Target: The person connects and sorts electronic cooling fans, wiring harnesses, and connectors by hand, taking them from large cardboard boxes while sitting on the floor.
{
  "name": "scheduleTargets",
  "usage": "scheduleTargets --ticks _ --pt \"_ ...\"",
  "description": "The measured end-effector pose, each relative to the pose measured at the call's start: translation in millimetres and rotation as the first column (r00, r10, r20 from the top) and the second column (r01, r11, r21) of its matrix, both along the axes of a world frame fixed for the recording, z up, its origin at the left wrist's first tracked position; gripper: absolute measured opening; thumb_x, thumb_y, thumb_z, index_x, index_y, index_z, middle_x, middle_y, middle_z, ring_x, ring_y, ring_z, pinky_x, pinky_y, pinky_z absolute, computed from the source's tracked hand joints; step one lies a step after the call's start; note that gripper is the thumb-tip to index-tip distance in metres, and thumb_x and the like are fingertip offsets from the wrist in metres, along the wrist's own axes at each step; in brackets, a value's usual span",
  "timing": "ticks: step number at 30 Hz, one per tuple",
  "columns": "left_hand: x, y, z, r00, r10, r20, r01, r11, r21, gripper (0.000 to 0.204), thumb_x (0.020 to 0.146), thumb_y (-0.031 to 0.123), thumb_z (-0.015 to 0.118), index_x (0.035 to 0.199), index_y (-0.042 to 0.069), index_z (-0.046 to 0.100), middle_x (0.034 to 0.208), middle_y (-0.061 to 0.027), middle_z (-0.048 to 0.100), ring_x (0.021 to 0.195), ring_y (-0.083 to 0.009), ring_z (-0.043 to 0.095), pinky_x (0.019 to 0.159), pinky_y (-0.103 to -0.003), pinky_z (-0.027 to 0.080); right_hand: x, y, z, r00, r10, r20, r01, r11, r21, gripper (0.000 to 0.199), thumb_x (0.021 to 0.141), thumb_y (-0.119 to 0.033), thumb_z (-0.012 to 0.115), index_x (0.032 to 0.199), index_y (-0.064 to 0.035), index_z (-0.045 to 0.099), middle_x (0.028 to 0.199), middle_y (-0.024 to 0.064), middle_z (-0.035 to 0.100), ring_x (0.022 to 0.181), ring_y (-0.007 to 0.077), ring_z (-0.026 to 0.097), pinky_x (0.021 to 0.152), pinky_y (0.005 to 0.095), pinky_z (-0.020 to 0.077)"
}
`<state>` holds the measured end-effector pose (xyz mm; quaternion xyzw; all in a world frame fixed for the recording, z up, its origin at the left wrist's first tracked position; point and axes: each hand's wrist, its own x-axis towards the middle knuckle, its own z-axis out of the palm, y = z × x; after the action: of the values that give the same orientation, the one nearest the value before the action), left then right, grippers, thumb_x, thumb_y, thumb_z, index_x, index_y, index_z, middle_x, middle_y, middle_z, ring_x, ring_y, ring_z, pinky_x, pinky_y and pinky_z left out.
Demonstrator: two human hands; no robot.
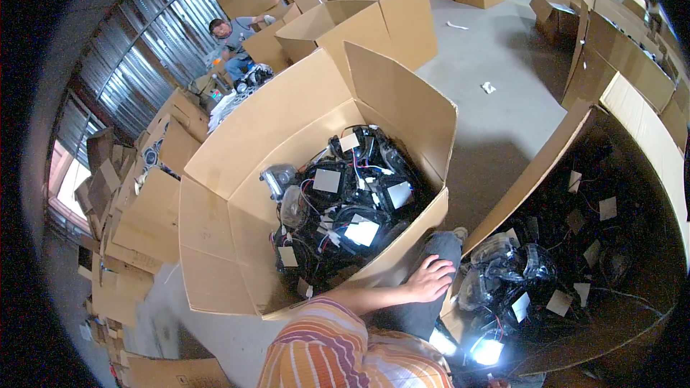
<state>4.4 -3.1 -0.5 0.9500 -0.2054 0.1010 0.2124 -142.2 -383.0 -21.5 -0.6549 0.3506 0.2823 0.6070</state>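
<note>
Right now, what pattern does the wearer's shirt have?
The shirt has orange, white and purple stripes, seen in the head view.

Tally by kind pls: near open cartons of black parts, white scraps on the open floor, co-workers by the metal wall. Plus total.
Near cartons of black parts: 2
White scraps: 2, anything farther back too small to tell
Co-workers by the metal wall: 1
Total: 5

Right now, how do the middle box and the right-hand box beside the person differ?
The middle box is well lit inside, while the right-hand box is mostly in shadow. The middle box lies well inside the picture; the right-hand box reaches the dark right rim. Both are open-topped brown cardboard and hold dark parts with pale tags.
</note>
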Motion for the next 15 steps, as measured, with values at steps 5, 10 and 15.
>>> scheduleTargets --ticks 5,10,15 --pt "-0.3 -0.3 -0.6 1.000 -0.001 -0.005 0.001 1.000 0.002 0.012 0.069 0.020 0.050 0.074 0.009 0.054 0.100 -0.0048 0.047 0.104 -0.0195 0.036 0.091 -0.042 0.020 -0.4 -0.2 0.5 1.000 -0.003 0.010 0.003 1.000 0.004 0.014 0.073 -0.009 0.054 0.083 -0.0101 0.045 0.066 0.0015 0.047 0.054 0.0125 0.043 0.046 0.0244 0.0344" --pt "0.0 -0.4 -1.2 1.000 0.001 0.002 -0.001 1.000 -0.008 0.012 0.069 0.020 0.050 0.074 0.010 0.054 0.099 -0.0047 0.047 0.104 -0.0195 0.036 0.090 -0.042 0.020 -1.1 -0.5 1.1 1.000 -0.005 0.018 0.005 1.000 0.007 0.013 0.073 -0.009 0.053 0.082 -0.0101 0.044 0.065 0.0013 0.047 0.053 0.0121 0.042 0.045 0.0240 0.0341" --pt "-0.1 0.0 -0.6 1.000 -0.002 0.008 0.002 1.000 -0.011 0.012 0.069 0.020 0.050 0.074 0.010 0.054 0.099 -0.0047 0.047 0.104 -0.0195 0.036 0.090 -0.042 0.020 -1.8 -0.5 1.4 1.000 -0.007 0.025 0.007 1.000 0.011 0.012 0.073 -0.009 0.053 0.082 -0.0101 0.044 0.065 0.0011 0.046 0.052 0.0116 0.042 0.044 0.0237 0.0339"
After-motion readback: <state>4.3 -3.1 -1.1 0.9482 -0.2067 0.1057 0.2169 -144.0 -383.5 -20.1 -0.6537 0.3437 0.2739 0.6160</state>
